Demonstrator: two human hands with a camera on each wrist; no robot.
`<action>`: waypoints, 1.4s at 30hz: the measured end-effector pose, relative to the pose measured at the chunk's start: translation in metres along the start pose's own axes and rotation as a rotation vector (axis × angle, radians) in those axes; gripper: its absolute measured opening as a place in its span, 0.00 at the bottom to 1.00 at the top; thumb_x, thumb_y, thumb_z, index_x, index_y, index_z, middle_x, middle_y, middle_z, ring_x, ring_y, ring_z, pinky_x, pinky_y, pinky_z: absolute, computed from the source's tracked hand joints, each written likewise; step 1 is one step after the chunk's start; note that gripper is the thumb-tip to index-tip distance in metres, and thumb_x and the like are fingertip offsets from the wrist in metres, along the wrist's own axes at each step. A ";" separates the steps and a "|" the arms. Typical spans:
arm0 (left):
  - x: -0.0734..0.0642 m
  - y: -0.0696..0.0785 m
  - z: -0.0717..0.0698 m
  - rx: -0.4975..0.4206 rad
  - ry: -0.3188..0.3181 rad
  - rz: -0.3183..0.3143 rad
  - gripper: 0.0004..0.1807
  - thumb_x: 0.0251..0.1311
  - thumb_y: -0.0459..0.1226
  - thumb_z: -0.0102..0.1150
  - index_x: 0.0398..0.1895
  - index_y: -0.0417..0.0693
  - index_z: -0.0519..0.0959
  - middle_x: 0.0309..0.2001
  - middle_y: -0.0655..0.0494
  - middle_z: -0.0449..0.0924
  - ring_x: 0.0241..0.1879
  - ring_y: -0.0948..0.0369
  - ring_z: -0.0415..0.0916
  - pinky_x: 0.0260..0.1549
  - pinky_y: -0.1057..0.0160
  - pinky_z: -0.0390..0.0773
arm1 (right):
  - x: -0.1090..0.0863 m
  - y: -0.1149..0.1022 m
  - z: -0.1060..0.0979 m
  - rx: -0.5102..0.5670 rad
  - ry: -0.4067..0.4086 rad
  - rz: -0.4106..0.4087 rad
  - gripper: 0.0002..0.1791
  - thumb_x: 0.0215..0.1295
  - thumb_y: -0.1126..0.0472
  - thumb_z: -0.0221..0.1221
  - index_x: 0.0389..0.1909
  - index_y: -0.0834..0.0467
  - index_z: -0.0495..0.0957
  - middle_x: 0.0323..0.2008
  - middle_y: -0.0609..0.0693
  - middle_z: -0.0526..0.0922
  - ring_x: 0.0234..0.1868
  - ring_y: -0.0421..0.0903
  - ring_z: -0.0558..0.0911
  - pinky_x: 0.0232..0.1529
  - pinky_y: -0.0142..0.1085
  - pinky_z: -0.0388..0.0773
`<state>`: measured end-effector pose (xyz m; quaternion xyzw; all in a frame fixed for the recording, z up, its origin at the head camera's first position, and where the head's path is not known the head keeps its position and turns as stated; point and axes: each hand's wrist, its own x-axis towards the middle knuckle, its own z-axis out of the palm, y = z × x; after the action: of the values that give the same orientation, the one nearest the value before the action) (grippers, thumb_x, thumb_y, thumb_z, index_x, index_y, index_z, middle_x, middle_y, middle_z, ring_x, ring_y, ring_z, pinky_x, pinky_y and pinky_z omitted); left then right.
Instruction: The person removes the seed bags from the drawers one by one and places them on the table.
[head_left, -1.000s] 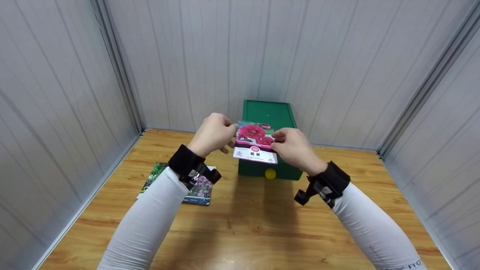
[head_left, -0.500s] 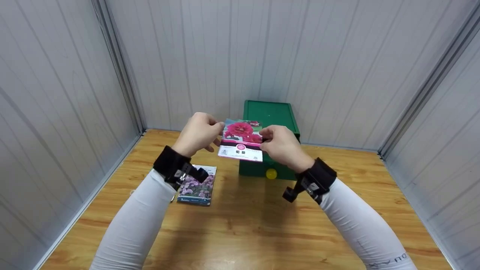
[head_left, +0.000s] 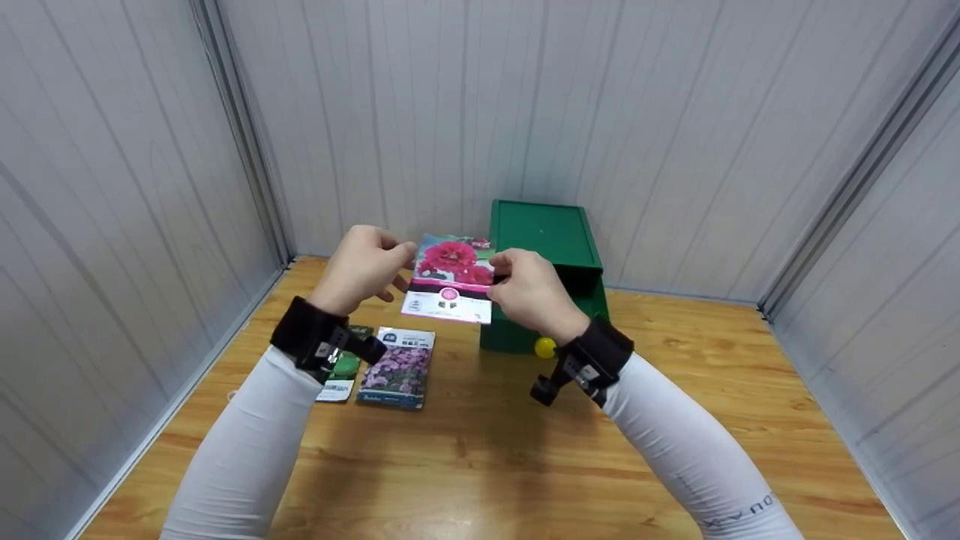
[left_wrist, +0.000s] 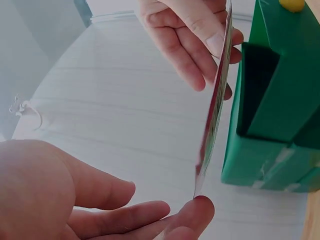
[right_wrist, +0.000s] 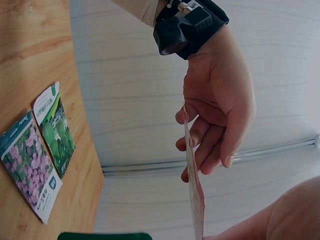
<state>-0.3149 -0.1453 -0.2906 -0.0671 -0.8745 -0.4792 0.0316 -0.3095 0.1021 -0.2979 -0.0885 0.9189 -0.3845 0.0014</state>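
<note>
A seed packet (head_left: 450, 277) with pink blooms hangs above the table, left of the green drawer box (head_left: 541, 232). My right hand (head_left: 529, 291) pinches its right edge, the thumb on the printed face and fingers behind. At the opposite edge, the fingertips of my left hand (head_left: 361, 270) touch the packet, while the left thumb stands apart from it, as the left wrist view shows. That view has the packet (left_wrist: 216, 107) nearly edge-on. Below the left hand lie a purple-flower seed packet (head_left: 395, 369) and a green seed packet (head_left: 343, 367), the latter partly hidden by the wrist.
The box's drawer is pulled out, with a dark gap under the lid and a yellow knob (head_left: 545, 347) at its front. Behind stands a pale panelled wall (head_left: 420, 112). Side walls flank the wooden table (head_left: 450, 465).
Both hands have moved left with the pink-flower packet, from in front of the green box to beside it. More of the drawer gap and of the purple-flower packet now shows.
</note>
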 end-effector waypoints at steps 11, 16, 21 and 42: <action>-0.007 -0.019 -0.016 0.032 0.024 -0.014 0.25 0.85 0.48 0.55 0.59 0.35 0.88 0.56 0.38 0.89 0.41 0.47 0.90 0.29 0.64 0.86 | 0.006 -0.009 0.029 -0.062 0.007 -0.072 0.24 0.80 0.70 0.60 0.74 0.64 0.77 0.70 0.59 0.82 0.60 0.48 0.82 0.47 0.37 0.82; -0.012 -0.028 -0.021 0.055 0.043 -0.008 0.25 0.85 0.49 0.55 0.58 0.35 0.88 0.54 0.38 0.90 0.42 0.47 0.90 0.30 0.63 0.87 | 0.005 -0.014 0.041 -0.071 -0.009 -0.072 0.25 0.80 0.70 0.59 0.75 0.64 0.76 0.69 0.59 0.82 0.34 0.44 0.74 0.31 0.34 0.69; -0.017 -0.036 -0.028 0.062 0.038 -0.022 0.25 0.85 0.50 0.56 0.59 0.36 0.88 0.54 0.39 0.89 0.42 0.47 0.90 0.33 0.61 0.88 | 0.003 -0.018 0.054 -0.069 -0.002 -0.083 0.25 0.80 0.71 0.58 0.75 0.65 0.76 0.69 0.60 0.83 0.36 0.44 0.77 0.31 0.33 0.72; -0.017 -0.068 -0.027 0.074 -0.014 -0.074 0.25 0.84 0.47 0.58 0.51 0.31 0.90 0.53 0.35 0.91 0.35 0.50 0.92 0.28 0.63 0.88 | 0.001 -0.007 0.102 -0.103 -0.031 -0.024 0.24 0.79 0.71 0.59 0.74 0.66 0.77 0.66 0.60 0.86 0.61 0.49 0.85 0.65 0.45 0.85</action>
<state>-0.3081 -0.2059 -0.3348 -0.0371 -0.8937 -0.4471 0.0101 -0.3024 0.0249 -0.3652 -0.1056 0.9362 -0.3351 0.0063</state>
